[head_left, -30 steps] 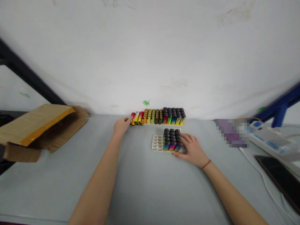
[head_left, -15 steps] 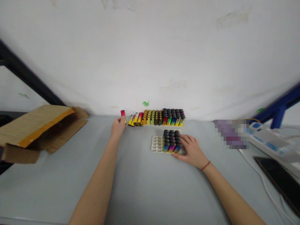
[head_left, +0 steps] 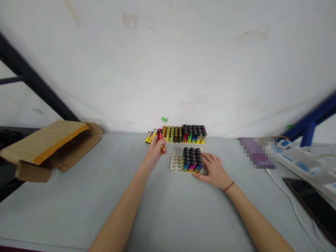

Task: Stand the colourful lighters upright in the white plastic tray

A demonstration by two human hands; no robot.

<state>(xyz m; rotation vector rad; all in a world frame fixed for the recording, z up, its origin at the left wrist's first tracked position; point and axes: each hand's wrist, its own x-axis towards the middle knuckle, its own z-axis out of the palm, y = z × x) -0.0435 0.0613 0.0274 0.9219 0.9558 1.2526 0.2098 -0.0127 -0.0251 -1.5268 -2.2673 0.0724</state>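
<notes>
My left hand [head_left: 154,152] is closed round a red and yellow lighter [head_left: 159,134], held upright just left of a white tray [head_left: 175,162]. The tray's right half is filled with several black-capped lighters [head_left: 192,159]; its left slots are bare. My right hand [head_left: 214,169] rests against the tray's right side, fingers spread on the table. A row of many colourful lighters [head_left: 181,134] stands along the wall behind the tray.
An open cardboard box [head_left: 49,147] lies on its side at the left of the grey table. At the right are a blurred purple object [head_left: 258,152], a white power strip [head_left: 304,162] with cable, and a dark phone [head_left: 312,199].
My left hand picked a red lighter from the left end of the row and carried it right, towards the tray. The right hand stayed by the tray. The view tilted slightly.
</notes>
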